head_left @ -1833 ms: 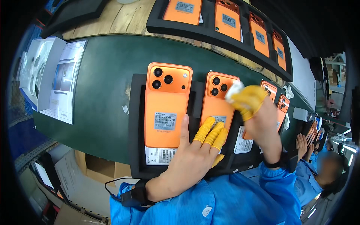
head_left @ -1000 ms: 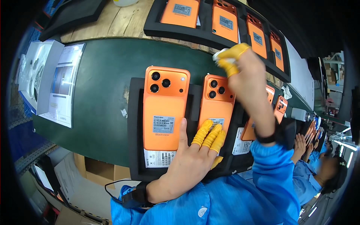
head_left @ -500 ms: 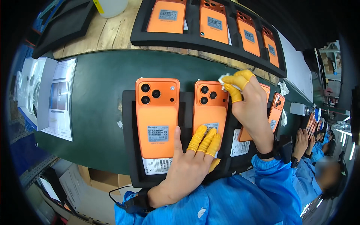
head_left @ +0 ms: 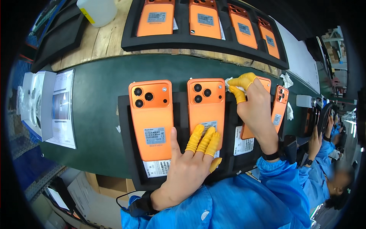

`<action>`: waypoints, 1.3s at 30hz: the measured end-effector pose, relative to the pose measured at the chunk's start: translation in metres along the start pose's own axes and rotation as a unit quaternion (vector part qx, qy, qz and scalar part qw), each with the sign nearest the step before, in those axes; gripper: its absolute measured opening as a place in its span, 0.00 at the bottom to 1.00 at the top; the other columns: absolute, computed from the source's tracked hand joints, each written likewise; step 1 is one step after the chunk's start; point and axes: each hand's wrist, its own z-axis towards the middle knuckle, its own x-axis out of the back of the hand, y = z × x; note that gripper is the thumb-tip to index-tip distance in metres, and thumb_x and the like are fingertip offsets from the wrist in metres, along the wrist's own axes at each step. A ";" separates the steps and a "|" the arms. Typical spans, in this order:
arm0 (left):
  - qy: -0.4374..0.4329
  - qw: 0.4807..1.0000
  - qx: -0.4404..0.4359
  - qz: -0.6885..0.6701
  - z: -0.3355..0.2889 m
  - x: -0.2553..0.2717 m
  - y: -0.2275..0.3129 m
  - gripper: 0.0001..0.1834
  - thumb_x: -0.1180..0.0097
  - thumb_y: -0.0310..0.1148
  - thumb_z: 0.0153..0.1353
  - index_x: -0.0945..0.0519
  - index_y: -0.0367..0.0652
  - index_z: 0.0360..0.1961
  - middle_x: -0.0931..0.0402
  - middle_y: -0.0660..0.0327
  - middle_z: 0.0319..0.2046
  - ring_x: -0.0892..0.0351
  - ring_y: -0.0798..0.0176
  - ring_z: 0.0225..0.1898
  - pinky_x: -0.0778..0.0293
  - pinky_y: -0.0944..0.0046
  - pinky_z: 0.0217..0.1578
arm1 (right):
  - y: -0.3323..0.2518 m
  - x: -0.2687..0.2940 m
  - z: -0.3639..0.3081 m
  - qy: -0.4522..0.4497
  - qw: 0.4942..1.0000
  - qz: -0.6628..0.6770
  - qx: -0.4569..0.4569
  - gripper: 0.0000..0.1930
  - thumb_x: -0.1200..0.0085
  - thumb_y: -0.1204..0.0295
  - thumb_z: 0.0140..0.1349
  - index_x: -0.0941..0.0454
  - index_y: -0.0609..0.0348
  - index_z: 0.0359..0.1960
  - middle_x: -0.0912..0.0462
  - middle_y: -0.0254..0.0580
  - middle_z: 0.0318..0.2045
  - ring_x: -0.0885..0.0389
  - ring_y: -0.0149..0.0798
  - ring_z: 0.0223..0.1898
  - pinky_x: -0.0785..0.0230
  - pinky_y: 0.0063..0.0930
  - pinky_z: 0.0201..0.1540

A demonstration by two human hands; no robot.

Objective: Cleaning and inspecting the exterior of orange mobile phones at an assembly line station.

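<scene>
My left hand (head_left: 188, 166), with yellow finger cots on several fingers, lies spread over the lower back of an orange smartphone (head_left: 206, 111), holding it down in a black foam tray (head_left: 124, 114). My right hand (head_left: 254, 105), also in yellow cots, pinches a crumpled white wipe (head_left: 228, 83) at that phone's upper right edge. Left of it, another orange phone (head_left: 151, 120) lies camera end away from me, near my left thumb. A third phone (head_left: 264, 81) is mostly hidden behind my right hand and wrist. Farther right lies a fourth phone (head_left: 280, 107).
Beyond the green mat (head_left: 95, 99), a second black foam tray (head_left: 148, 44) holds several orange phones. At left are an open white box (head_left: 44, 91) and a printed sheet (head_left: 63, 129). A translucent bottle (head_left: 101, 11) stands far left. Crumpled wipes (head_left: 286, 80) and a co-worker (head_left: 314, 143) are at right.
The view has shifted, so the phones and trays sit more to the left. My right hand with the wipe has moved slightly right, off the phone's top corner. The left hand stays on the phone.
</scene>
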 end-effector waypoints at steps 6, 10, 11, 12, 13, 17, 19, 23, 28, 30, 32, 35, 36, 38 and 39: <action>0.035 0.999 -0.010 0.010 0.003 -0.001 0.000 0.30 0.39 0.46 0.52 0.26 0.40 0.53 0.22 0.60 0.48 0.26 0.60 0.55 0.66 0.25 0.61 | -0.031 -0.015 0.015 0.053 0.995 0.055 0.062 0.13 0.43 0.83 0.50 0.25 0.59 0.38 0.23 0.45 0.34 0.24 0.49 0.35 0.30 0.33 0.37; 0.015 1.000 0.006 0.006 0.003 -0.001 0.003 0.29 0.39 0.45 0.52 0.26 0.40 0.52 0.22 0.60 0.48 0.26 0.60 0.54 0.66 0.25 0.61 | -0.032 -0.015 -0.002 0.037 0.998 0.027 0.033 0.13 0.45 0.87 0.47 0.26 0.61 0.36 0.23 0.45 0.35 0.25 0.49 0.35 0.30 0.34 0.36; 0.011 1.000 0.007 0.003 0.003 -0.001 0.003 0.29 0.39 0.45 0.52 0.26 0.40 0.52 0.22 0.60 0.48 0.26 0.60 0.54 0.66 0.26 0.61 | -0.030 -0.012 -0.009 0.016 0.998 0.021 0.061 0.16 0.45 0.86 0.42 0.25 0.63 0.36 0.26 0.47 0.33 0.26 0.49 0.35 0.30 0.35 0.37; 0.013 1.000 0.008 0.005 0.004 -0.001 0.003 0.29 0.39 0.45 0.52 0.26 0.40 0.52 0.22 0.60 0.48 0.26 0.60 0.54 0.66 0.26 0.61 | -0.029 -0.009 -0.014 -0.004 0.996 0.015 0.090 0.19 0.46 0.86 0.38 0.24 0.65 0.37 0.29 0.49 0.31 0.28 0.49 0.35 0.30 0.36 0.37; 0.022 1.000 0.006 0.006 0.003 -0.001 0.003 0.28 0.39 0.44 0.52 0.26 0.40 0.52 0.22 0.60 0.47 0.26 0.60 0.54 0.66 0.26 0.61 | -0.032 -0.006 -0.015 0.002 0.993 0.034 0.109 0.19 0.46 0.86 0.38 0.24 0.64 0.38 0.27 0.50 0.35 0.28 0.49 0.36 0.30 0.34 0.38; 0.013 1.000 0.012 -0.004 0.001 -0.002 0.003 0.28 0.39 0.44 0.53 0.25 0.40 0.52 0.22 0.60 0.47 0.26 0.60 0.55 0.66 0.26 0.62 | -0.021 -0.002 -0.007 -0.032 0.990 0.083 0.109 0.19 0.46 0.86 0.39 0.24 0.64 0.38 0.26 0.51 0.37 0.27 0.50 0.37 0.30 0.34 0.39; 0.019 1.000 0.005 0.007 0.004 -0.002 0.002 0.28 0.39 0.45 0.53 0.25 0.40 0.52 0.21 0.60 0.47 0.26 0.60 0.54 0.66 0.26 0.62 | -0.028 -0.005 0.011 0.013 0.989 0.123 0.083 0.18 0.46 0.86 0.39 0.24 0.64 0.36 0.26 0.50 0.37 0.27 0.51 0.37 0.30 0.34 0.39; 0.013 1.000 0.006 0.013 0.002 -0.001 0.004 0.29 0.39 0.45 0.52 0.25 0.40 0.52 0.21 0.60 0.46 0.25 0.60 0.54 0.65 0.26 0.61 | -0.033 -0.009 0.008 -0.022 0.993 0.054 0.101 0.16 0.45 0.86 0.40 0.24 0.65 0.35 0.26 0.48 0.37 0.27 0.50 0.36 0.31 0.36 0.39; 0.038 0.999 0.011 -0.001 0.002 -0.005 0.002 0.29 0.40 0.46 0.52 0.25 0.41 0.53 0.21 0.59 0.45 0.25 0.60 0.54 0.65 0.26 0.61 | -0.029 -0.004 0.002 -0.056 0.989 0.079 0.111 0.17 0.45 0.85 0.40 0.24 0.64 0.36 0.25 0.48 0.36 0.27 0.50 0.36 0.32 0.37 0.41; 0.015 1.000 0.007 0.011 0.002 -0.005 0.003 0.29 0.39 0.46 0.52 0.25 0.42 0.53 0.21 0.59 0.45 0.24 0.60 0.53 0.65 0.26 0.61 | -0.037 -0.006 0.017 -0.023 0.982 0.091 0.161 0.18 0.44 0.85 0.40 0.23 0.64 0.38 0.25 0.47 0.35 0.27 0.49 0.36 0.31 0.36 0.40; 0.014 1.000 0.010 0.006 -0.001 -0.004 0.002 0.29 0.40 0.46 0.52 0.25 0.42 0.53 0.20 0.59 0.44 0.24 0.61 0.53 0.65 0.26 0.61 | -0.037 -0.010 0.018 -0.034 0.987 0.065 0.139 0.19 0.44 0.86 0.40 0.23 0.63 0.38 0.25 0.47 0.35 0.27 0.49 0.36 0.31 0.36 0.40; 0.013 1.000 0.013 0.000 -0.001 -0.002 0.002 0.28 0.40 0.46 0.52 0.24 0.42 0.52 0.20 0.60 0.40 0.24 0.61 0.52 0.65 0.25 0.61 | -0.028 -0.008 0.004 -0.039 0.992 0.038 0.118 0.18 0.45 0.86 0.40 0.23 0.62 0.37 0.25 0.47 0.35 0.27 0.49 0.36 0.30 0.35 0.39; 0.008 1.000 0.011 -0.003 0.000 -0.002 0.002 0.28 0.41 0.46 0.52 0.24 0.42 0.52 0.19 0.60 0.38 0.24 0.62 0.52 0.65 0.25 0.61 | -0.025 -0.007 0.001 -0.034 0.993 0.036 0.111 0.17 0.46 0.86 0.41 0.24 0.61 0.37 0.25 0.46 0.34 0.27 0.49 0.36 0.30 0.36 0.39; 0.023 1.000 0.004 -0.003 0.000 -0.005 0.001 0.27 0.41 0.46 0.52 0.23 0.41 0.51 0.19 0.61 0.37 0.23 0.62 0.50 0.65 0.25 0.61 | -0.030 -0.006 0.006 -0.029 0.994 0.033 0.103 0.16 0.45 0.87 0.41 0.24 0.61 0.36 0.26 0.47 0.35 0.27 0.49 0.35 0.30 0.36 0.39; 0.036 0.999 0.000 0.003 0.000 -0.005 0.000 0.27 0.41 0.45 0.53 0.23 0.41 0.51 0.19 0.61 0.35 0.21 0.63 0.48 0.64 0.25 0.61 | -0.031 -0.009 0.016 -0.026 0.993 0.044 0.109 0.16 0.45 0.87 0.41 0.24 0.61 0.36 0.26 0.47 0.36 0.27 0.49 0.35 0.30 0.35 0.39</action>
